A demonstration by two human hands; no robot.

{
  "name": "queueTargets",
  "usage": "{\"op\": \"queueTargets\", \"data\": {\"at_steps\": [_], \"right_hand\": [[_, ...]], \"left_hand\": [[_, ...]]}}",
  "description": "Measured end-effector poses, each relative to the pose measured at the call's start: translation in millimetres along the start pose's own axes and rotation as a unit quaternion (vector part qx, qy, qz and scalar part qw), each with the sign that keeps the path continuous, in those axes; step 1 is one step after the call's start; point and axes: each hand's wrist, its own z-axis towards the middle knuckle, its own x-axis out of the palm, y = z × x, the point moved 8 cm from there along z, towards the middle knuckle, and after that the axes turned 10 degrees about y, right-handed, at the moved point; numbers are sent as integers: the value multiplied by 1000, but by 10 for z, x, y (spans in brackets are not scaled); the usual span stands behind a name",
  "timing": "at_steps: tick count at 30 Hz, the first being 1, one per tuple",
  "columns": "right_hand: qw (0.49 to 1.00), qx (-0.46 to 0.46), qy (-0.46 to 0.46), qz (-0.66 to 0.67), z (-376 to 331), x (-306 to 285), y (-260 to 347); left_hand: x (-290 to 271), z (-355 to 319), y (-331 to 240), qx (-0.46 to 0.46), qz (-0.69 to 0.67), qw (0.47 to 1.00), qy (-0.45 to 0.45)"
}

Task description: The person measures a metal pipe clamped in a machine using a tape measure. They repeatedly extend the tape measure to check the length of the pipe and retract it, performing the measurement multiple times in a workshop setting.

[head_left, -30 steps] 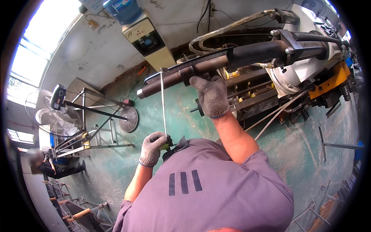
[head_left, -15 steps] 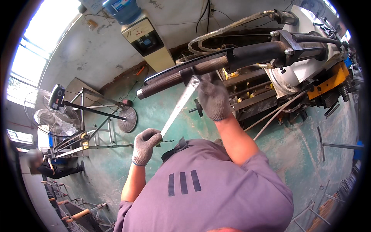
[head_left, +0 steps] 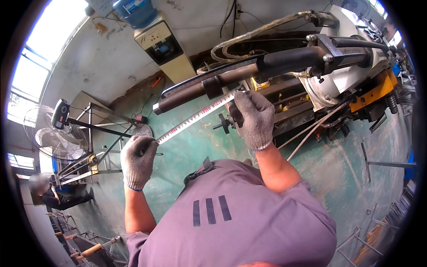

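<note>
A tape measure [head_left: 195, 117] is stretched slantwise below a threaded steel rod [head_left: 180, 99] of the machine. My left hand [head_left: 138, 162], in a grey knit glove, is closed around the tape's case at the lower left; the case is mostly hidden by the fingers. My right hand [head_left: 256, 116], gloved likewise, grips the blade's far end with thumb and fingers, just under the rod. A dark collar [head_left: 212, 87] sits round the rod, above the blade. To the right the rod runs into a thick dark cylinder [head_left: 289, 62].
A small handwheel [head_left: 223, 124] sticks out left of my right hand. A water dispenser [head_left: 162, 44] stands against the wall. On the left are a fan [head_left: 60, 140] and a metal frame [head_left: 104, 153]; beyond them a person [head_left: 62, 198] in dark clothes. Orange machine parts [head_left: 373, 93] lie right.
My left hand has moved left and up with the tape's case, so the blade lies flatter and its markings show. My right hand has shifted slightly right and down from the collar.
</note>
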Motion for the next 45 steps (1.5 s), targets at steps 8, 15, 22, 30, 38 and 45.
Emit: {"op": "queueTargets", "data": {"at_steps": [8,15,22,30,38,45], "right_hand": [[992,24,-76,93,34,-110,-6],[987,-29,-129,97,67,-172,-75],[977,-19,-160,141,96,-199,-148],[975,-10,-193,111,62,-269,-73],[975,5,-195,110,67,-278,-86],[979,-18,-178,99,99,-299,-80]], "left_hand": [[-149,133,-374,50,77,996,-10],[-225,259,-442,91,84,992,-36],[-231,364,-430,89,99,991,-27],[-154,408,-452,102,84,991,-23],[-174,433,-469,100,87,991,-28],[-162,439,-443,93,73,993,-29]]}}
